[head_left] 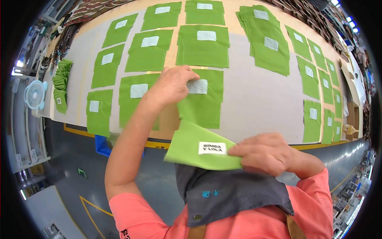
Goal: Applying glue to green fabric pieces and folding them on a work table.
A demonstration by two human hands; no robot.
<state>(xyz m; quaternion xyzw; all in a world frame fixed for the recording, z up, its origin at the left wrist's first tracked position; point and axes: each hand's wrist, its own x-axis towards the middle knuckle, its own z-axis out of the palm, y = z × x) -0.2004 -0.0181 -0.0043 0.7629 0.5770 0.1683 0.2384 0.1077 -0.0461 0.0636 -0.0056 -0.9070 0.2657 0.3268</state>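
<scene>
Near my chest, my right hand [264,153] grips a green fabric piece [185,145] by its right end, thumb and fingers beside a white printed label [212,148]. My left hand [171,85] reaches over the table with curled fingers, at the upper left of a green panel [209,109] bearing a pale rectangular patch [197,86]. What those fingers pinch is hidden. A narrow green fold [184,109] shows below the left hand, just above the held piece. Partly behind my left forearm lies another patched green panel [129,105].
More patched green panels [203,51] lie in rows on the table [262,107]. An overlapping pile [266,55] sits at the far right. Folded green pieces [61,81] and a light-blue fan [36,95] are at the left edge. A blue bin [102,146] stands below the table.
</scene>
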